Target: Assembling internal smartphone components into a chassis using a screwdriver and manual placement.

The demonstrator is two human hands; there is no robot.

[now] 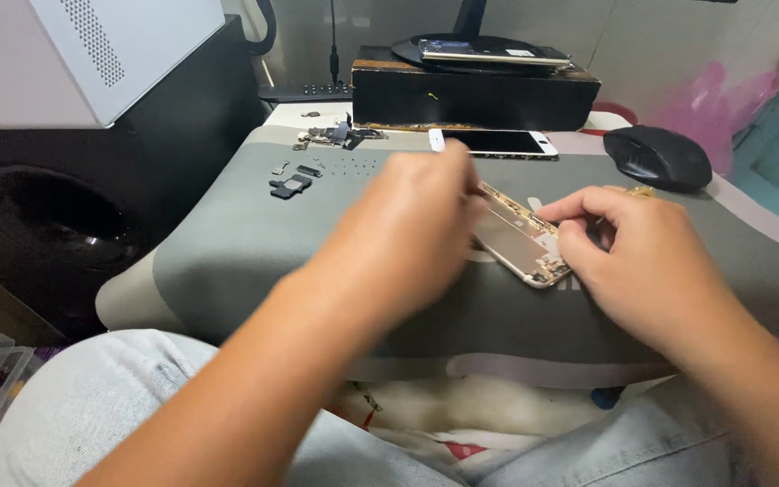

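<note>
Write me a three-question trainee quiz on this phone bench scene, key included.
1. True or false: both hands touch the opened phone.
2. What lies right of the white phone? A) mouse B) mug C) pliers
3. On which side of the grey mat do the small parts lie?

Key:
1. True: left hand, right hand.
2. A: the mouse.
3. Far left.
</note>
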